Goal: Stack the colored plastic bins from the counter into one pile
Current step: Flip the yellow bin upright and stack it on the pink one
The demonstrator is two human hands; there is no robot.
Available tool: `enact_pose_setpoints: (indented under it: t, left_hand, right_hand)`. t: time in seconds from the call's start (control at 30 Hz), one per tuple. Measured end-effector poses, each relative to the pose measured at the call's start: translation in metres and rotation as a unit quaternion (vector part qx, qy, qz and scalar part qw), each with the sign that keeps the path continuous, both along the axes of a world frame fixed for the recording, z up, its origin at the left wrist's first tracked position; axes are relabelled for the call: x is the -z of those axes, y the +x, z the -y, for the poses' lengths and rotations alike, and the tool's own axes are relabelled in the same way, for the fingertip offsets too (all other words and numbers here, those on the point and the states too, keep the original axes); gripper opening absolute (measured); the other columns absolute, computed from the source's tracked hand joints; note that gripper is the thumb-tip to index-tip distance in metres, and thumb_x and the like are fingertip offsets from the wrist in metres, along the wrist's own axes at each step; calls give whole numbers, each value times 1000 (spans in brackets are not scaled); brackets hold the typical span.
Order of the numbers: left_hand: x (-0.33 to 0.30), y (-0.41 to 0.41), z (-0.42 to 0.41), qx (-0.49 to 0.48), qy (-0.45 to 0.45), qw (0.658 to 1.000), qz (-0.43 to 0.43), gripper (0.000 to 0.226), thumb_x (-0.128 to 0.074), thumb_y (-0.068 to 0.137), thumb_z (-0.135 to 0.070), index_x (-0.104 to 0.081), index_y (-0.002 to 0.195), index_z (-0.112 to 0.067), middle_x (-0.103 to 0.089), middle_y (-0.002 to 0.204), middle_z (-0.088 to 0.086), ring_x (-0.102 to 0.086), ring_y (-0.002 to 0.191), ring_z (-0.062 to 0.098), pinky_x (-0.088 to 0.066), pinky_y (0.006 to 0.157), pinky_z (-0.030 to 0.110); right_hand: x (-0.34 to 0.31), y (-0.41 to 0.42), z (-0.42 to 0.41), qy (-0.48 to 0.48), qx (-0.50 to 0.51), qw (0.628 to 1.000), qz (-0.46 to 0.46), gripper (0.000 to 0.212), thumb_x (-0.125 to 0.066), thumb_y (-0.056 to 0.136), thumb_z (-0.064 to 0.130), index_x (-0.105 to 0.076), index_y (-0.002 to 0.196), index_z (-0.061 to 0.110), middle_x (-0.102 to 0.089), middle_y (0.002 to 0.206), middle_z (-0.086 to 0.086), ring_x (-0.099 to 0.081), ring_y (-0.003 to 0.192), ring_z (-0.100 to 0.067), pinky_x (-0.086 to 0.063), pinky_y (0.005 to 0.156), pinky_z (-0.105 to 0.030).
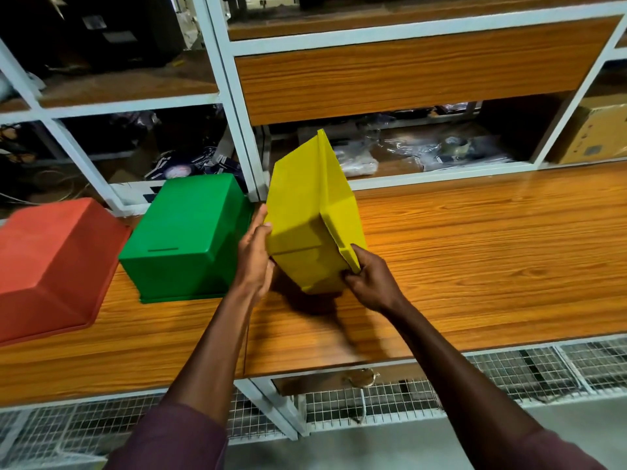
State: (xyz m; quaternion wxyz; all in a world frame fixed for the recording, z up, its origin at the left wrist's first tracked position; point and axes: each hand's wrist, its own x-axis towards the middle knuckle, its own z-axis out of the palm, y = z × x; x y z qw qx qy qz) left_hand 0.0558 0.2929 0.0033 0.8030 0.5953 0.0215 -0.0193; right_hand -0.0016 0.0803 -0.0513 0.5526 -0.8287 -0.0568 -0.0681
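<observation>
Head view shows the yellow bin (310, 212) lifted off the wooden counter (475, 252) and tipped on edge, its base turned toward the left and its open side toward the right. The left hand (254, 256) lies flat against the bin's base with fingers fairly straight, steadying rather than clasping. The right hand (371, 283) pinches the rim lip at the bin's near lower corner, fingers curled round it.

Just left of the yellow one, the green bin (186, 239) sits upside down on the counter, and farther left the red bin (51, 266) also rests inverted, partly cut off by the frame edge. All three stand apart, so no pile exists yet.

The step in hand looks like the first pick-up (the bin being turned or carried, I cannot tell which). The next move probably calls for settling on an orientation, since the other two sit mouth down: either lower the yellow bin mouth down over the green one, squaring the rims so it slides home, or set it upright as the pile's base.
</observation>
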Motion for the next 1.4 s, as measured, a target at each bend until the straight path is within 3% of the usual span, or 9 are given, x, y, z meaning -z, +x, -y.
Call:
enact_pose_setpoints:
  t: [0.17, 0.27, 0.5, 0.6, 0.8, 0.93, 1.1, 1.2, 1.4]
  left_hand:
    - [29, -8, 4, -17, -64, 995, -69, 45, -35, 106, -17, -49, 147, -28, -53, 149, 3, -55, 130, 25, -46, 106, 51]
    - [45, -14, 6, -25, -66, 992, -107, 44, -34, 106, -12, -49, 147, -24, -58, 138, 7, -55, 127, 26, -50, 96, 45]
    - [76, -26, 4, -10, -31, 987, -160, 38, -39, 108, -25, -56, 141, -18, -61, 141, 10, -56, 131, 27, -47, 105, 45]
    - [76, -27, 3, -4, -27, 985, -171, 56, -40, 104, -50, -48, 148, -18, -53, 149, 8, -50, 136, 25, -38, 116, 46]
    - [73, -25, -2, 15, -32, 983, -182, 85, -28, 92, -76, -48, 149, -16, -52, 149, 15, -46, 139, 33, -46, 95, 40]
    - [72, -26, -3, 36, -30, 984, -174, 91, -27, 87, -80, -47, 149, -17, -53, 147, 14, -49, 136, 30, -41, 112, 51]
    - [67, -28, -3, 59, -15, 986, -158, 73, -32, 91, -75, -49, 144, -28, -61, 134, 6, -58, 122, 22, -52, 92, 42]
    - [64, -28, -1, 69, -15, 985, -157, 43, -34, 98, -64, -60, 121, -39, -67, 120, -3, -62, 113, 18, -52, 83, 40]
    - [65, -28, -2, 67, -31, 984, -159, 40, -39, 98, -60, -65, 117, -35, -71, 120, 1, -65, 111, 22, -53, 87, 41]
  right_hand:
    - [-38, 11, 21, -256, -22, 966, -23, 60, -52, 76, 26, -62, 135, 26, -71, 126, -11, -65, 116, -37, -56, 83, -47]
    - [-54, 16, 23, -381, -48, 923, -39, 60, -60, 92, 18, -50, 150, 32, -64, 137, -16, -57, 125, -41, -45, 76, -40]
    - [-61, 9, 8, -522, -55, 851, -31, 61, -59, 97, 15, -47, 150, 40, -66, 130, -17, -64, 118, -41, -47, 77, -41]
    - [-55, 7, 3, -539, -55, 840, -17, 60, -60, 95, 11, -50, 148, 39, -68, 126, -16, -66, 114, -40, -48, 76, -41]
    - [-43, 3, 7, -505, -61, 861, -20, 60, -62, 92, 5, -56, 144, 34, -73, 118, -15, -68, 110, -38, -40, 70, -37]
    - [-42, 3, 13, -453, -69, 889, -22, 57, -65, 88, 5, -62, 140, 31, -77, 115, -10, -70, 109, -33, -48, 72, -36]
    - [-36, 1, 13, -439, -69, 896, 22, 54, -66, 88, 4, -66, 137, 25, -76, 123, -8, -71, 112, -32, -58, 82, -42]
    - [-32, -1, 12, -427, -61, 901, 49, 47, -68, 91, 6, -67, 136, 22, -74, 128, -7, -71, 111, -32, -56, 81, -41]
    - [-25, -3, 17, -334, -86, 936, 76, 50, -79, 88, 40, -68, 133, 20, -74, 126, -6, -69, 113, -27, -56, 87, -39]
